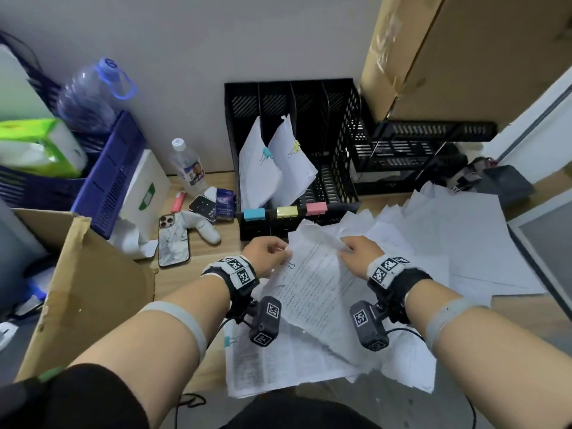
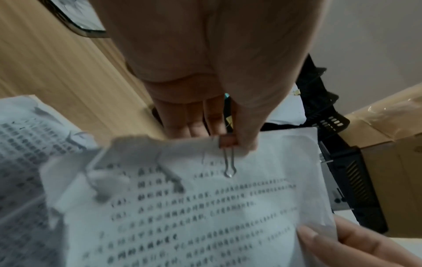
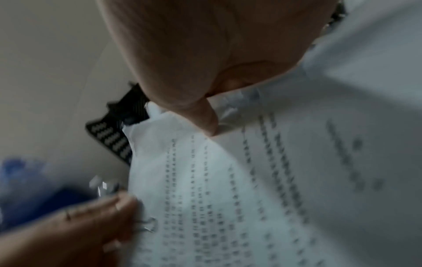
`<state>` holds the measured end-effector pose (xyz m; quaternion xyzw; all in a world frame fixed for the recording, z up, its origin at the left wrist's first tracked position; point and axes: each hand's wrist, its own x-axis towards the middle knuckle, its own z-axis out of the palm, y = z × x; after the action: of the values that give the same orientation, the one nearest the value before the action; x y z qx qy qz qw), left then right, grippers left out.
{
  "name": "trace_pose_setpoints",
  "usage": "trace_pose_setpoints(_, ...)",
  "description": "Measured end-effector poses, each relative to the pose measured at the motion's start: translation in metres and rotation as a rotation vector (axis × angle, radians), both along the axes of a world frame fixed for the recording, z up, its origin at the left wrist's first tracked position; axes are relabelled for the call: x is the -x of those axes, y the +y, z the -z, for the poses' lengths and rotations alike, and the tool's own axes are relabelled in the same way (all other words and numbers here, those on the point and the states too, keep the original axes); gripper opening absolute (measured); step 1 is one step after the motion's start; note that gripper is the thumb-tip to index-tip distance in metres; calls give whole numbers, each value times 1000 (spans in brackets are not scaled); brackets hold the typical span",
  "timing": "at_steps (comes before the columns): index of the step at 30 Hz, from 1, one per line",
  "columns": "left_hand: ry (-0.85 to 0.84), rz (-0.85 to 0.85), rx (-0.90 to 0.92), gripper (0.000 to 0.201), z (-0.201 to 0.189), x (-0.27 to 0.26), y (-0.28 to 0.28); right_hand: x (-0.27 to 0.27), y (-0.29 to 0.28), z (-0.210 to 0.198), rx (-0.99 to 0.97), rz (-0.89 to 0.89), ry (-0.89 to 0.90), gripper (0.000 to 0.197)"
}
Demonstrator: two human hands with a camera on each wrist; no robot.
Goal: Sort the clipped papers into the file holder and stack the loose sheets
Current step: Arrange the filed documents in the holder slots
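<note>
A set of printed papers (image 1: 312,283) is held up in front of the black file holder (image 1: 343,125). My left hand (image 1: 278,250) pinches the pink binder clip (image 2: 227,142) on the set's top left corner. The top right edge is pinched by my right hand (image 1: 347,247), thumb on the page. Blue (image 1: 254,214), yellow (image 1: 287,211) and pink (image 1: 316,208) clips mark the holder's front. A blue-clipped set (image 1: 257,174) and a yellow-clipped set (image 1: 294,168) stand in its left slots. Loose sheets (image 1: 458,243) lie spread at the right. A teal-clipped set (image 1: 247,366) lies under my wrists.
A phone (image 1: 173,243), a white controller (image 1: 204,227) and a water bottle (image 1: 187,165) lie left of the holder. An open cardboard box (image 1: 86,289) and a blue crate (image 1: 108,181) stand at the left. At the right are a black tray (image 1: 418,150) and a tall cardboard box (image 1: 464,57).
</note>
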<state>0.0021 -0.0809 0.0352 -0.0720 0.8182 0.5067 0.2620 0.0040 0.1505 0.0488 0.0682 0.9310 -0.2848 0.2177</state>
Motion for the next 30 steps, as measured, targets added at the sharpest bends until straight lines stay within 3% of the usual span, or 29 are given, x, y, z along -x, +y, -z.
trace_pose_setpoints(5, -27, 0, 10, 18, -9, 3, -12, -7, 8, -4, 165, 235, 29, 27)
trace_pose_setpoints(16, -193, -256, -289, 15, 5, 0, -12, -16, 7, -14, 371, 474, -19, 28)
trace_pose_setpoints(21, -206, -166, -306, 25, 7, -5, -1, -13, 7, -13, 493, 640, 54, 25)
trace_pose_setpoints(24, -132, -101, -290, 32, 5, -2, 8, -9, 8, -15, 490, 744, 122, 18)
trace_pose_setpoints(27, 68, -44, -172, 28, -13, 8, 21, -2, 13, -23, 282, 779, 315, 45)
trace_pose_setpoints(29, 236, -35, -123, 25, -28, 18, 32, -1, 10, -41, 349, 669, 285, 57)
trace_pose_setpoints(30, 314, -30, -131, 34, -34, 24, 37, 0, 5, -52, 472, 579, 176, 64)
